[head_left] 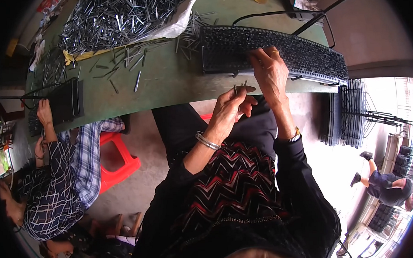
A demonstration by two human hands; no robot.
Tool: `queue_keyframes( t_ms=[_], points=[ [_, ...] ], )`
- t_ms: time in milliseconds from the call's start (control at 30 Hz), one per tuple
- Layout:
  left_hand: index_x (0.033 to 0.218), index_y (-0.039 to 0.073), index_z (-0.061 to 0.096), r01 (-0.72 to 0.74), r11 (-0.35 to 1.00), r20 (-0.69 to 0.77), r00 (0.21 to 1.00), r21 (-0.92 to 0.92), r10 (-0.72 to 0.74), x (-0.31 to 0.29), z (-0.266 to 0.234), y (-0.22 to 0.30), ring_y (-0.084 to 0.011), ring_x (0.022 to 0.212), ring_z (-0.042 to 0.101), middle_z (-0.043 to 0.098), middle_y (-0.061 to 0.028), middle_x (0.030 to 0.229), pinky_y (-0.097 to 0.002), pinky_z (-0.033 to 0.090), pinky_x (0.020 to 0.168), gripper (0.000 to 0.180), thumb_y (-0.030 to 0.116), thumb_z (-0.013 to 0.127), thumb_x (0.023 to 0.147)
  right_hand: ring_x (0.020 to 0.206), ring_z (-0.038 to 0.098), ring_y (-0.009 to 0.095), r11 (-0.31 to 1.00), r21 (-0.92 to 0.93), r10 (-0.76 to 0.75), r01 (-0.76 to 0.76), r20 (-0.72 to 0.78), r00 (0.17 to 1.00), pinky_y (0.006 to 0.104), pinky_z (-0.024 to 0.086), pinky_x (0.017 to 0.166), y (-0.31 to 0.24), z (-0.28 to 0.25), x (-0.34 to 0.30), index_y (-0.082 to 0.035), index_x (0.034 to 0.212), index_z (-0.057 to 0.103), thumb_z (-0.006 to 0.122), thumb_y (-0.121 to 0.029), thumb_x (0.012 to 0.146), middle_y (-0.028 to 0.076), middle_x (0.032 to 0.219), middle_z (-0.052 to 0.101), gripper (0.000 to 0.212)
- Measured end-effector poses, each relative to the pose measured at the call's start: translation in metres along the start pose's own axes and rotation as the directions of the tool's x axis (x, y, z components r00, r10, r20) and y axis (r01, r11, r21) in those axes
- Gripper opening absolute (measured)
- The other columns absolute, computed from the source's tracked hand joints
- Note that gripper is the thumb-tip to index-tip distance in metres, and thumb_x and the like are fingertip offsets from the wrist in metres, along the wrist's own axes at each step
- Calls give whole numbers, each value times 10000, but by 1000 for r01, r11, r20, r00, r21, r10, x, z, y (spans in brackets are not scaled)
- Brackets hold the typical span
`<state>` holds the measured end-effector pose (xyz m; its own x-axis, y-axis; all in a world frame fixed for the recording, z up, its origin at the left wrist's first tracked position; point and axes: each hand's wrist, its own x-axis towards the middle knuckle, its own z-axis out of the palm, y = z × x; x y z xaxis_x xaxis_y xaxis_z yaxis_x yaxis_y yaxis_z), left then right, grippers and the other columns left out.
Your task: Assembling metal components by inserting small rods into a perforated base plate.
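Observation:
A long black rack with a perforated front edge lies along the table's near right side, its top crowded with small dark pieces. At its front, my right hand has its fingers pinched together against the surface; whatever they hold is hidden. My left hand is lower and just left of it, off the table's edge. Thin metal pins poke up between the thumb and fingers of that hand, which is closed around them. Farther left, one loose metal pin rests on the green table.
A large heap of metal pins sits on a white sheet at the back left. One co-worker's hand touches another black rack. A red stool stands below. Black racks are stacked at right.

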<state>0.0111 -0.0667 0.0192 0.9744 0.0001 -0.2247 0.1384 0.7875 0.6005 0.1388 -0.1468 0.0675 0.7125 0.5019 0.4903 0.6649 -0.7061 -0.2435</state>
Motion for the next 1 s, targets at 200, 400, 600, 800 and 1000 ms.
queue_keyframes(
  t_ms=[200,400,600,800,1000],
  points=[
    [1108,24,563,-8,1000,-85,996,-13,7,-7,10,6,-74,561,538,653,-85,814,-181,343,460,324,306,452,992,719,582,254,990,-46,-138,135,-66,988,361,463,603,-6,11,-5,-143,850,669,667,-124,788,52,825,555,64],
    [967,21,568,-40,998,-76,996,-51,36,-5,-1,2,-96,614,556,635,-68,810,-227,458,533,250,267,527,961,688,555,266,995,-34,-98,93,-189,977,376,454,615,-5,17,-5,-113,831,635,653,-116,800,59,808,539,36],
    [1048,19,576,-19,1000,-73,997,-17,18,-3,-1,2,-76,541,532,659,-101,831,-180,311,415,307,304,488,977,697,556,261,997,-32,-81,76,-167,983,360,447,598,-6,14,-6,-102,831,620,647,-100,804,59,788,534,38],
    [1038,9,582,-21,999,-81,997,-25,19,-4,-5,4,-80,535,536,662,-100,820,-180,308,411,313,302,492,975,678,558,248,1000,-27,3,-8,-170,985,358,451,602,-5,19,-14,-109,825,629,643,-106,815,57,769,537,18],
    [1042,4,593,-33,999,-50,998,-30,31,-7,-6,2,-76,547,545,665,-92,821,-179,311,415,309,289,492,977,684,574,227,990,105,105,-97,-81,991,338,454,625,-8,2,-15,-84,901,659,642,-174,842,76,788,567,109]
  ],
)
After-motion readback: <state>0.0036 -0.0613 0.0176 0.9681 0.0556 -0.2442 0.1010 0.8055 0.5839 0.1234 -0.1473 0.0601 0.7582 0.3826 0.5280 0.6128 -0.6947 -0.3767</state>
